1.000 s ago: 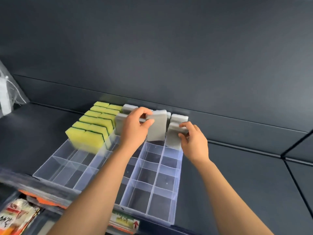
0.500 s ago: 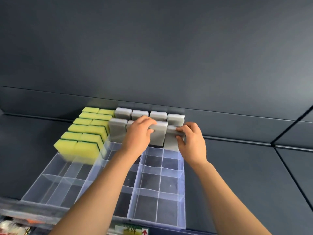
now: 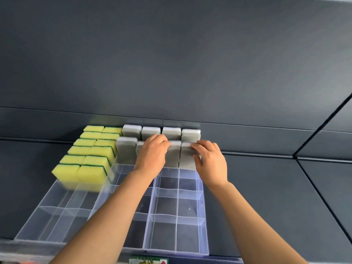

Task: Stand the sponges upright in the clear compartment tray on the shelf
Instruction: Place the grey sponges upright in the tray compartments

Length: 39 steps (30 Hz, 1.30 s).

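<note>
Grey sponges (image 3: 126, 149), upright, two rows of four in the far compartments of the clear compartment tray (image 3: 177, 206), whose back row stands at the rear edge of the shelf (image 3: 266, 206). Left hand (image 3: 151, 156) has its fingers curled over the top of the front row's third sponge (image 3: 174, 155), gripping it; right hand (image 3: 210, 162) pinches the right-end sponge (image 3: 187, 160) just beside it, fingers on top, thumb on the front face. Yellow-and-green sponges (image 3: 91, 164) stand upright in two columns along the tray's left side.
</note>
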Motion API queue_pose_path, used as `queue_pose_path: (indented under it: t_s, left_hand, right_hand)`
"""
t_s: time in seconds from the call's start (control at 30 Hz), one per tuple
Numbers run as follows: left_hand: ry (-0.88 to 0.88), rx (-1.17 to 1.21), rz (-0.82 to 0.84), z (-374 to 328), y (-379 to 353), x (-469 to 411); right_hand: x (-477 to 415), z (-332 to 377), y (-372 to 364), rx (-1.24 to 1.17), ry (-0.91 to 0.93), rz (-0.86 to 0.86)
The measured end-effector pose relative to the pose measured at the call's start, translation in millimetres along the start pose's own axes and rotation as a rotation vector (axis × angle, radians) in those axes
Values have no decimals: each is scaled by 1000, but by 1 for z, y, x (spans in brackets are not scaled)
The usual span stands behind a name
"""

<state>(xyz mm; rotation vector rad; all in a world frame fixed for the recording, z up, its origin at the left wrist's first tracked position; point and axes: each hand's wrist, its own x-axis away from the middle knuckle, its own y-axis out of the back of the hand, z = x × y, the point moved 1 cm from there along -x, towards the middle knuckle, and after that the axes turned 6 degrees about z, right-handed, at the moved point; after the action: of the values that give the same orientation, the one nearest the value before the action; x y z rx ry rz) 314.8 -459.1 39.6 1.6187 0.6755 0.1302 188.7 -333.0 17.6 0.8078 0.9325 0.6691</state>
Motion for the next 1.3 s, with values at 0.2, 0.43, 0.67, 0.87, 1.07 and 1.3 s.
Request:
queue_pose_path:
  t_s: [0.2, 0.43, 0.67, 0.87, 1.07, 1.3]
  left_hand:
    - [5, -8, -75, -8, 6, 11]
    - [-95, -11, -56, -47, 4, 22]
    - [-208, 26, 85, -119, -13, 27]
    - [-362, 53, 131, -209, -35, 33]
    - [-457, 94, 169, -314, -54, 44]
    - [-546, 156, 188, -438, -85, 51]
  right_hand:
    - [12, 0, 4, 61, -93, 81]
    - [54, -21, 34, 165, -248, 64]
    - [129, -63, 88, 276, -425, 50]
    - [205, -108, 141, 319, -609, 27]
    - [275, -167, 203, 356, -732, -22]
    - [354, -243, 262, 418, -830, 4]
